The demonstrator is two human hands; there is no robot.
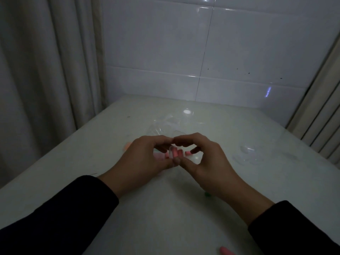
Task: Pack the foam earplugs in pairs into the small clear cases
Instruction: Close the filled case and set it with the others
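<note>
Case: a small clear case [175, 153] is held above the worktop [165, 208], between both hands, with pink earplugs [177, 153] showing through its wall; the count looks like two but the dim light makes this uncertain.
Left hand [141, 159]: grip closed on the case, thumb below and forefinger above, apparently steadying it from the left.
Right hand [204, 161]: grip pinching the case from the right, thumb tip meeting the left thumb; the other fingers curl behind.
Judged purpose: opposed pinches from both sides suit pressing the lid shut; whether it has latched cannot be told.
Loose stock: an orange earplug [127, 145] beside the left hand, a pink earplug [227, 251] at the near edge.
Spare cases [246, 153]: clear pieces lying right of the hands, within reach.
Plastic bag [163, 124]: crumpled beyond the hands.
</note>
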